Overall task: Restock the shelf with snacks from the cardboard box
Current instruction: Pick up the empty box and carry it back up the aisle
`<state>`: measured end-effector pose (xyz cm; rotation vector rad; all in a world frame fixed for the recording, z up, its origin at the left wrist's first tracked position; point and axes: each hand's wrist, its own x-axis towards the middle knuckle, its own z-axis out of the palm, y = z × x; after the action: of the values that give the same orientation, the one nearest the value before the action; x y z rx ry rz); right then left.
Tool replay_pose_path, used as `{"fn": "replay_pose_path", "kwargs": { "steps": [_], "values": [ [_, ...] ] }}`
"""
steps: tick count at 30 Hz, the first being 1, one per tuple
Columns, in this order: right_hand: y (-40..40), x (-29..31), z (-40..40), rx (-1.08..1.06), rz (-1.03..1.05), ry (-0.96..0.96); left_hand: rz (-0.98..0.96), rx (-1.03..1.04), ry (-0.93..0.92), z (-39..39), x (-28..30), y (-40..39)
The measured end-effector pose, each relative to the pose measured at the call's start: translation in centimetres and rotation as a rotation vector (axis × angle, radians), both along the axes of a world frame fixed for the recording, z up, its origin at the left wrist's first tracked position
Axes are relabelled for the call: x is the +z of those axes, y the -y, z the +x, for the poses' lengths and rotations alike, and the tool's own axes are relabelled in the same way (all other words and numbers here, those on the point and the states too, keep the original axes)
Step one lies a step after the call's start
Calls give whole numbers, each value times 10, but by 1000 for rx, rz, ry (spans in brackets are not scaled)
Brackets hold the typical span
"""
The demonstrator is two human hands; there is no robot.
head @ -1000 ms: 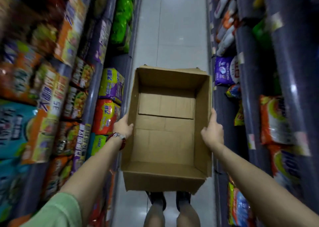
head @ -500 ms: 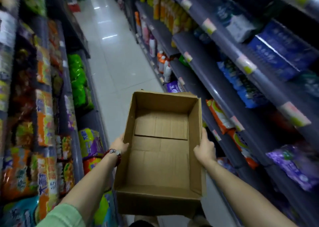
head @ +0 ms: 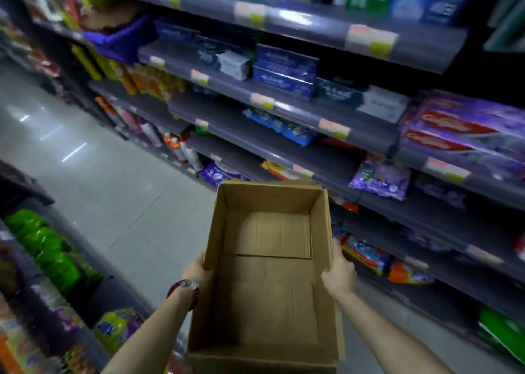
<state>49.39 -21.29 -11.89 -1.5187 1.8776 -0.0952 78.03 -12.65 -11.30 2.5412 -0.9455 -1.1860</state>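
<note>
Left hand [head: 197, 271] and right hand [head: 339, 272] are gripping the empty cardboard box [head: 267, 274] by its side walls; each grip holding light, flexing board, probably easy carrying

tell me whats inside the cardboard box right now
Nothing shows inside the cardboard box: only its bare bottom flaps and walls. The left hand and right hand grip its sides. The floor beneath it is hidden.

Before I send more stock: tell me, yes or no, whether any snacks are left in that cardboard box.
No: the cardboard box, held by the left hand and right hand, shows only its bare bottom.
</note>
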Motion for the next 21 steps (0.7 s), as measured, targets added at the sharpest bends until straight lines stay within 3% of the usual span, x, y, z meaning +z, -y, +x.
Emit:
{"fn": "replay_pose_path", "kwargs": {
  "steps": [11,21],
  "values": [
    [-58,-5,-135,-369,88,41,49,-425,-27,-115,-18,53],
    [-112,-1,-187,-775,57,20,60,-857,-8,-202,-33,119]
  ]
}}
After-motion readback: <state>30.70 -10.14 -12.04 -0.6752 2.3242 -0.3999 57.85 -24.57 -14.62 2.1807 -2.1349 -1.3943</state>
